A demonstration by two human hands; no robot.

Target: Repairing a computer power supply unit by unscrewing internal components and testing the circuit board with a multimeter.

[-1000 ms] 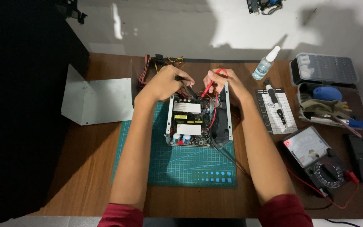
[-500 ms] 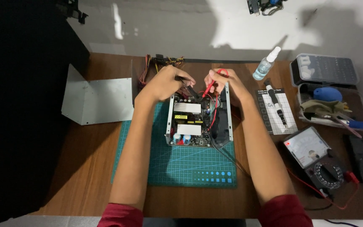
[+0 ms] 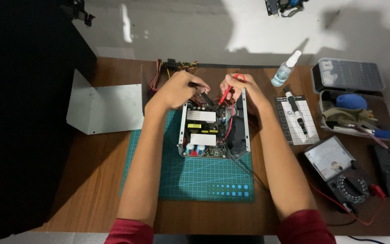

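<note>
The right hand has its grip pinched on a red probe, and the tip of the probe points down and to the left into the open power supply. The left hand is closed in the same way on a black probe, which is slanted down to the right, so that the two tips come near each other over the far end of the circuit board. Both wrists are bent a little downward and both forearms reach straight forward from the red sleeves at the near edge, one on each side of the metal case. The power supply sits on the far part of a green cutting mat, which lies in the middle of the wooden desk. A thin black lead goes from the case over the mat toward the analog multimeter at the right, and a red lead curls beside this meter. To the left of the mat lies the bent grey metal cover. Behind the right hand stands a small spray bottle, and next to it lies a pen-like tool on a white card.
</note>
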